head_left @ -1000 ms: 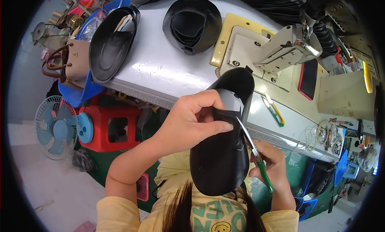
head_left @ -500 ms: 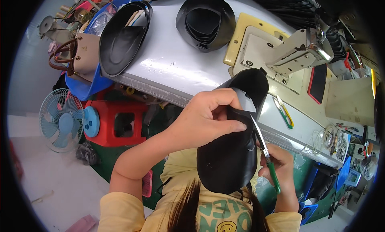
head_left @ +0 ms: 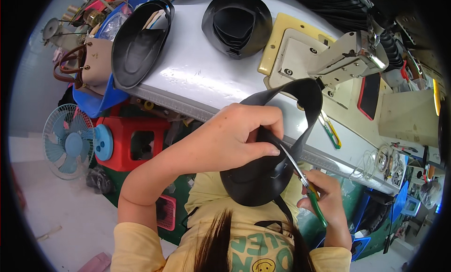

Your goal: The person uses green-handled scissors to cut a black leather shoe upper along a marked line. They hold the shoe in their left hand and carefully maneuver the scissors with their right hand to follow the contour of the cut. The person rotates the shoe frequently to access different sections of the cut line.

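A black visor-like piece (head_left: 256,182) with a broad curved brim and a looped band is held in front of my body. My left hand (head_left: 244,138) is closed on it, thumb and fingers pinching its edge near the middle. In my right hand (head_left: 327,194) is a pair of scissors (head_left: 304,181) with green and yellow handles. Their blades point up and left, the tips close to the pinched edge beside my left thumb. Whether the blades touch the material I cannot tell. The looped band rises over the front edge of the table.
Ahead is a white table (head_left: 185,60) with a sewing machine (head_left: 347,60), a stack of black visors (head_left: 237,25) and another black piece (head_left: 141,46). A phone (head_left: 369,97) and yellow-green snips (head_left: 330,130) lie at right. Left are a handbag (head_left: 96,63), red stool (head_left: 117,145) and fan (head_left: 73,147).
The black piece has tilted, its brim drawn up and its band opened wider. My left hand and the scissor tips have shifted slightly left with it.
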Demonstrator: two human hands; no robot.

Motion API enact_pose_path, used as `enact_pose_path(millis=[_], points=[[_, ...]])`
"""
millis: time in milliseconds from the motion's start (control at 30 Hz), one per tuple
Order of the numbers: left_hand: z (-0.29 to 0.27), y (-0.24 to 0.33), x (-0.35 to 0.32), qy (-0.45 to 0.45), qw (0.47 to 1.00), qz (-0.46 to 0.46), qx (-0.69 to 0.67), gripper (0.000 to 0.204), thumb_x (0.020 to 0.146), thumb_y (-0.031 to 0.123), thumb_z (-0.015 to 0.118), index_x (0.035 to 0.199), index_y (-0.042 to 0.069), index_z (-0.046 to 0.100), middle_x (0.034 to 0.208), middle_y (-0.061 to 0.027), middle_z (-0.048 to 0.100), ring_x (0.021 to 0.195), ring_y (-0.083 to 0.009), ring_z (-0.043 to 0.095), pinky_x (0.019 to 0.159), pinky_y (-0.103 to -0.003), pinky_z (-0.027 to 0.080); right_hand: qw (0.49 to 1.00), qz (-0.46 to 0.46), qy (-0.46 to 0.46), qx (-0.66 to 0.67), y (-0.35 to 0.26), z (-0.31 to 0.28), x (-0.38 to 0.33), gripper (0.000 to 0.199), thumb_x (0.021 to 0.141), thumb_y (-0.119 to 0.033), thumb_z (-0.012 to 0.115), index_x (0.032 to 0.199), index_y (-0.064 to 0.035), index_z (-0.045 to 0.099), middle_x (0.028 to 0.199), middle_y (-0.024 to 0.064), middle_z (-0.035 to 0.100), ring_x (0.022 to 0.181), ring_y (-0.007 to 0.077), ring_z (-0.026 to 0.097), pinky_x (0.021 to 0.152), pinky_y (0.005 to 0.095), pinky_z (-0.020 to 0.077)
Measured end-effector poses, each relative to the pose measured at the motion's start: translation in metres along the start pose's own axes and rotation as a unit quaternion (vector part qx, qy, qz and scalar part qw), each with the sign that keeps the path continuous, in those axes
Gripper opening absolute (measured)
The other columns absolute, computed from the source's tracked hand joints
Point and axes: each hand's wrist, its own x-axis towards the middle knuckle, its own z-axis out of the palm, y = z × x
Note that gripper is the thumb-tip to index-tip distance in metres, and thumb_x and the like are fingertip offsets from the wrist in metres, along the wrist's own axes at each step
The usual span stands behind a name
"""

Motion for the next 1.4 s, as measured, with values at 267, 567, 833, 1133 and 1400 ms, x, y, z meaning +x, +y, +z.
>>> enact_pose_path(millis=[267,567,833,1133,1400], points=[[0.002,-0.037,-0.013,0.228,0.971,-0.022,-0.068,0.045,0.071,-0.006,0.063,0.114,0.001,0.050,0.094,-0.0040,0.055,0.065,-0.0053,0.050,0.060,-0.017,0.042,0.990,0.037,-0.048,0.124,0.013,-0.002,-0.009,0.061,0.057,-0.030,0.081,0.104,0.0005,0.059,0.070,0.0050,0.051,0.063,0.0130,0.047,0.058,0.0246,0.0365],[0.015,-0.113,-0.070,0.089,0.794,-0.094,-0.594,0.048,0.069,0.009,0.071,0.113,-0.001,0.052,0.106,-0.0089,0.059,0.096,-0.0170,0.057,0.087,-0.030,0.044,0.974,0.046,-0.029,0.220,0.014,0.005,-0.011,0.072,0.052,-0.036,0.082,0.105,0.0065,0.059,0.066,-0.0005,0.051,0.060,0.0048,0.047,0.051,0.0179,0.0345],[-0.003,-0.068,-0.073,0.212,0.900,-0.077,-0.374,0.048,0.064,0.000,0.070,0.110,0.002,0.054,0.101,-0.0043,0.060,0.093,-0.0129,0.055,0.085,-0.028,0.042,0.972,0.051,-0.016,0.228,0.027,0.011,-0.020,0.074,0.055,-0.039,0.080,0.109,0.0042,0.057,0.072,0.0005,0.053,0.063,0.0063,0.047,0.053,0.0181,0.0349],[0.002,-0.064,-0.069,0.168,0.914,-0.086,-0.359,0.052,0.064,0.000,0.071,0.113,0.002,0.053,0.105,-0.0042,0.059,0.098,-0.0135,0.053,0.089,-0.029,0.039,0.901,0.066,-0.128,0.410,0.024,0.019,-0.006,0.074,0.062,-0.032,0.080,0.120,0.0013,0.049,0.085,0.0008,0.049,0.066,0.0068,0.044,0.061,0.0167,0.0352],[-0.007,-0.075,-0.068,0.146,0.929,-0.081,-0.332,0.055,0.063,0.001,0.071,0.114,0.001,0.051,0.106,-0.0047,0.058,0.099,-0.0133,0.052,0.089,-0.029,0.038,0.901,0.099,-0.130,0.401,0.023,0.011,-0.014,0.071,0.062,-0.027,0.080,0.119,0.0026,0.050,0.084,0.0007,0.049,0.071,0.0068,0.046,0.062,0.0192,0.0387]])
